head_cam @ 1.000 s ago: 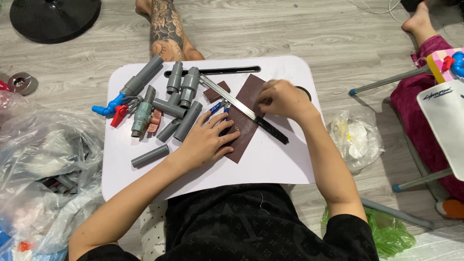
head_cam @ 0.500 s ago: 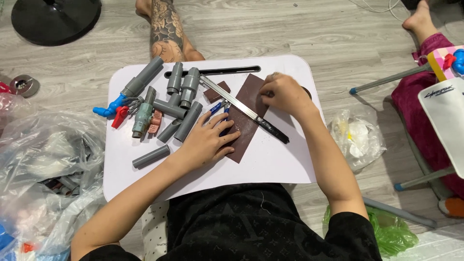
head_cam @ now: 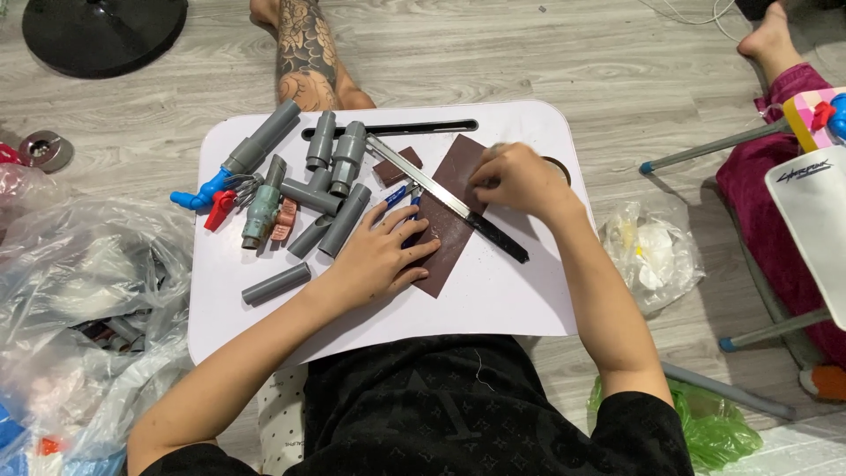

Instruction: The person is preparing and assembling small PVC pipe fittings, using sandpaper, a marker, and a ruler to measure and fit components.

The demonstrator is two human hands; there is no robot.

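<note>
The left hand (head_cam: 383, 256) lies flat, fingers spread, pinning the near left part of a brown sandpaper sheet (head_cam: 454, 216) to the white surface (head_cam: 493, 300); its grip is released, pressing rather than grasping. The right hand (head_cam: 520, 181) is clenched over something small at the sheet's far right edge; what it holds is hidden. A long utility knife (head_cam: 449, 201) lies diagonally across the sheet between the hands, just beside the left fingertips. Grey pipe fittings (head_cam: 330, 189) crowd the far left. As a judgement: rubbing could shift the sheet and nudge the knife into the fingers, or knock it off.
</note>
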